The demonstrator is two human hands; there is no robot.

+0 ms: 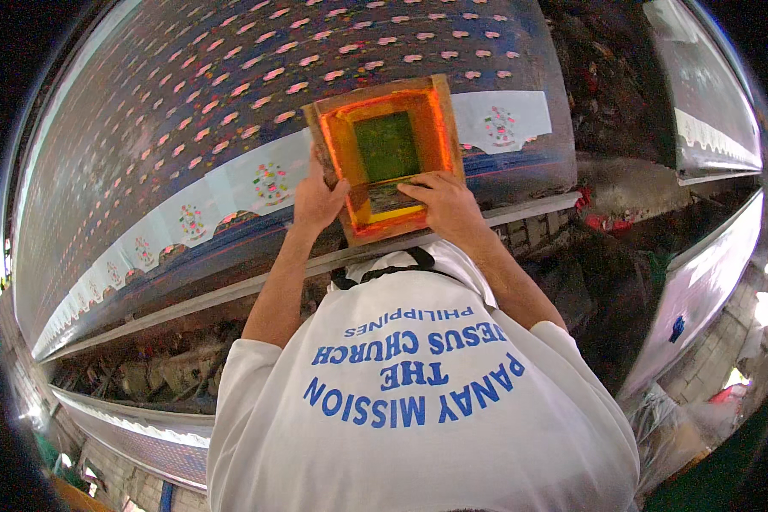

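Observation:
A wooden screen-printing frame (449,119), stained orange inside, lies tilted on the long printing table in front of me. A dark green mesh window (387,145) shows in its middle. My left hand (318,203) is closed around the frame's lower left side, its thumb at the inner edge. My right hand (446,201) reaches over the lower right side, its fingers on a dark, flat squeegee-like bar (387,198) within the frame. Under the frame runs a pale fabric strip (222,200) with colourful emblems printed at intervals. The part of the strip beneath the frame is hidden.
The dark tabletop (145,136) carries many rows of small pink and orange marks. A metal rail (196,299) edges its near side. More long tables stand at right (700,273) and lower left (136,435). Clear plastic sheeting (666,427) hangs at lower right.

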